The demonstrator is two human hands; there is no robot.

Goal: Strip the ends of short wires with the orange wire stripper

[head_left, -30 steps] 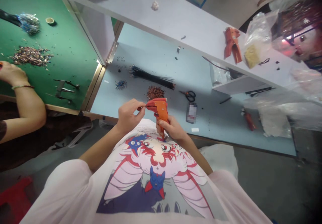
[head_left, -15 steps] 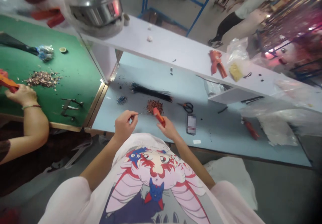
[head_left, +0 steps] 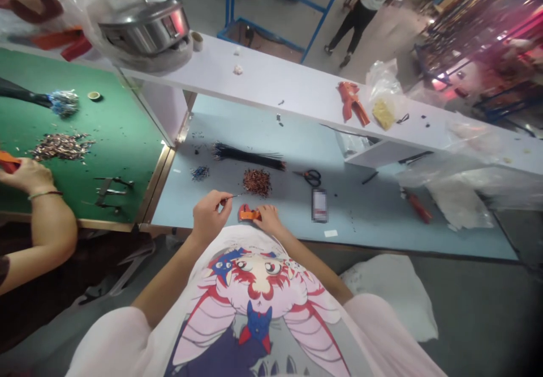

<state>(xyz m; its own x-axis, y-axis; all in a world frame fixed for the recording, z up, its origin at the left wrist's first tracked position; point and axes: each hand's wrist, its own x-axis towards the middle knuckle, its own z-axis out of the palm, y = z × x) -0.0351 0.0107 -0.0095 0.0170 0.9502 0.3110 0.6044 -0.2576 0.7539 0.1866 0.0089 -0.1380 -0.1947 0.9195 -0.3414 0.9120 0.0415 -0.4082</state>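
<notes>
My left hand (head_left: 210,215) is closed in a pinch on a thin wire (head_left: 232,196) whose tip points right, above the near edge of the light blue table (head_left: 373,207). My right hand (head_left: 268,220) rests low on the table edge, its fingers on an orange crimping tool (head_left: 249,214) lying there. Just beyond both hands sits a small heap of brown terminals (head_left: 257,181). A bundle of black wires (head_left: 248,155) lies farther back.
Black scissors (head_left: 311,176), a small blue wire cluster (head_left: 199,172) and a red-handled tool (head_left: 418,206) lie on the blue table. A second orange crimper (head_left: 352,102) and plastic bags sit on the white shelf (head_left: 288,89). At left another person's arm (head_left: 36,213) works at a green table (head_left: 123,122).
My right hand has lowered the orange crimper from chest height down onto the table edge. My left hand has pulled the wire away from the tool and still pinches it. My view has tilted upward.
</notes>
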